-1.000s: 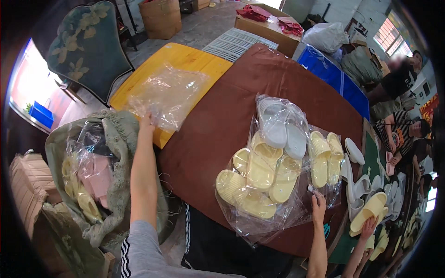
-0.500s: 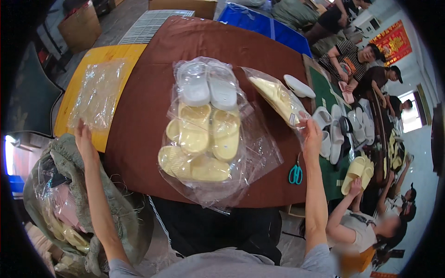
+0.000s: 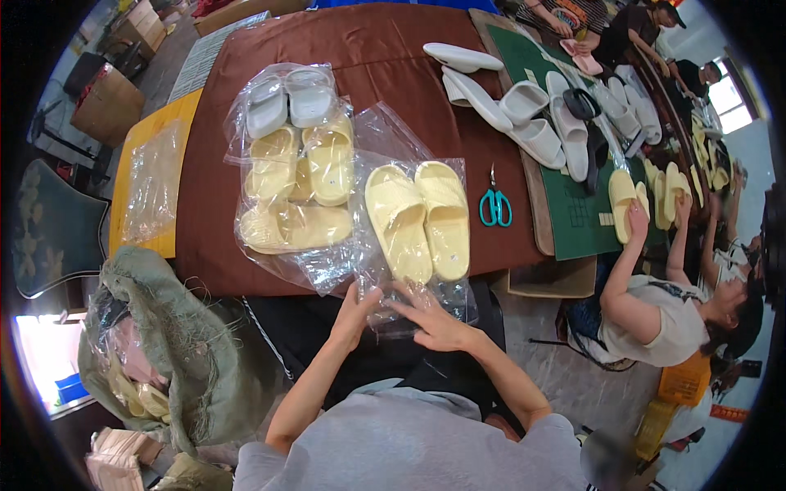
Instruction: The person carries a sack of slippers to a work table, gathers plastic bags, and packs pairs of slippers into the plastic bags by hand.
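A pair of pale yellow slippers point(image 3: 446, 225) lies side by side in a clear plastic bag point(image 3: 381, 254) at the table's near edge. My left hand point(image 3: 350, 317) pinches the bag's near left edge between thumb and fingers. Spread fingers of my right hand point(image 3: 438, 321) touch the bag's near end, just below the slipper heels. To the left, bagged slippers overlap in a group: a white pair point(image 3: 311, 105) at the far end, a yellow pair point(image 3: 329, 168) in the middle and yellow slippers lying crosswise point(image 3: 303, 227) nearest me.
Teal-handled scissors point(image 3: 494, 206) lie right of the bag. Loose white slippers point(image 3: 524, 102) spread onto a green mat point(image 3: 585, 221). Clear bags point(image 3: 154, 180) rest on a yellow board at left, above an open sack point(image 3: 180, 327). A co-worker's hand point(image 3: 637, 222) holds a yellow slipper at right.
The bagged yellow slippers have come from the far right to the near edge, now lying flat. Both hands have drawn together at the bag's near end; my left hand has left the yellow board.
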{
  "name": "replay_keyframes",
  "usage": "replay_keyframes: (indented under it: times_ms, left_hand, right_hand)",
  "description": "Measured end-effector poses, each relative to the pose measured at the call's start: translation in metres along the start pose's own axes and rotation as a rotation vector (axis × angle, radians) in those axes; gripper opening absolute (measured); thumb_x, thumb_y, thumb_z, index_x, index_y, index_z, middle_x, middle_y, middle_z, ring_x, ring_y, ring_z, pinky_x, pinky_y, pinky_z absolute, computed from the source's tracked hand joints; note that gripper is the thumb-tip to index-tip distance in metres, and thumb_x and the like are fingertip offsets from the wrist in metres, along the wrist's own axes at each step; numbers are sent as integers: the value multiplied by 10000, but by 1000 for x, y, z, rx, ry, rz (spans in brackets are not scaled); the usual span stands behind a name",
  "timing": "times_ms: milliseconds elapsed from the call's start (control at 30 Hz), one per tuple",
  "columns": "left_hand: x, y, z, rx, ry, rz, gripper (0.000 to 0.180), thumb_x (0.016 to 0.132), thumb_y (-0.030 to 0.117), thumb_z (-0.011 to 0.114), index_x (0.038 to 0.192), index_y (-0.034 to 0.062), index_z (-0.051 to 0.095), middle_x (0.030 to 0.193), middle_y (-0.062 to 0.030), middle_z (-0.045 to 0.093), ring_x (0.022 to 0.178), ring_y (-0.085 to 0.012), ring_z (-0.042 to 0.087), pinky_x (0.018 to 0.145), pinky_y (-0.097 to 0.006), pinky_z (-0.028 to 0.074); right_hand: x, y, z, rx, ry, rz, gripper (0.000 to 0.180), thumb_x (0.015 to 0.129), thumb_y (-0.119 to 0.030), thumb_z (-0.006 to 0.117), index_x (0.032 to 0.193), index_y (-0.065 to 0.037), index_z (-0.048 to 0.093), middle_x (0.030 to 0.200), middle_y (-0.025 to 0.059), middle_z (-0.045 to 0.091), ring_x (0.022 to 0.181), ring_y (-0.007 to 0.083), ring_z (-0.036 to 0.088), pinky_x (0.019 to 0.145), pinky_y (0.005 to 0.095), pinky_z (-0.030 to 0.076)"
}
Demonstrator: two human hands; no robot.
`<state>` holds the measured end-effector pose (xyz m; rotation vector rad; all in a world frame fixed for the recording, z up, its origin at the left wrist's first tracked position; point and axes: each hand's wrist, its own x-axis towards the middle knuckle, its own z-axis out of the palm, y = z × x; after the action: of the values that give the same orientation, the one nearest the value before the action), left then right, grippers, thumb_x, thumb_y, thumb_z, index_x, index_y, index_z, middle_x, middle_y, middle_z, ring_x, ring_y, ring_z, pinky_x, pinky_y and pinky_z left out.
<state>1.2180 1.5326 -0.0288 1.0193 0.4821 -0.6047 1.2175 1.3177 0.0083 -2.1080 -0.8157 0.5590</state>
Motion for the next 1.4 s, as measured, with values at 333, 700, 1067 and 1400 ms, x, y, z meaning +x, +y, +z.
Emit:
replay_keyframes:
  times_ms: [333,700,1067,1400]
  left_hand:
    - [-22,-32,32,381,-213,110,204,908,87,577,1044,-30,674,893,-45,670,821,-108,582,764,-252,470]
    - [-78,60,68,848,-599,249,240,943,161,589,1094,-12,656,974,-117,705,912,-179,669,803,-300,524]
    - [43,76,11,790,179,650,329,959,246,567,1061,-59,638,847,-127,675,778,-157,619,730,-301,493]
    - [46,62,-17,754,504,641,240,978,194,526,1101,-11,541,671,-64,508,601,-143,466,568,-313,397]
  right_hand:
    - [13,63,9,-426,619,239,491,881,-116,547,1370,-147,518,1458,322,254,1351,507,264,1107,543,264]
    - [27,109,-24,-457,644,32,224,674,-48,605,858,69,657,1015,285,583,1075,447,524,957,494,427]
    - [-4,35,-28,-515,210,-197,219,657,-91,609,858,-17,652,978,171,622,1001,357,578,1049,498,375]
    - [-81,71,-43,-302,471,128,378,794,-139,646,1159,-40,646,1208,145,611,1173,372,523,991,435,418]
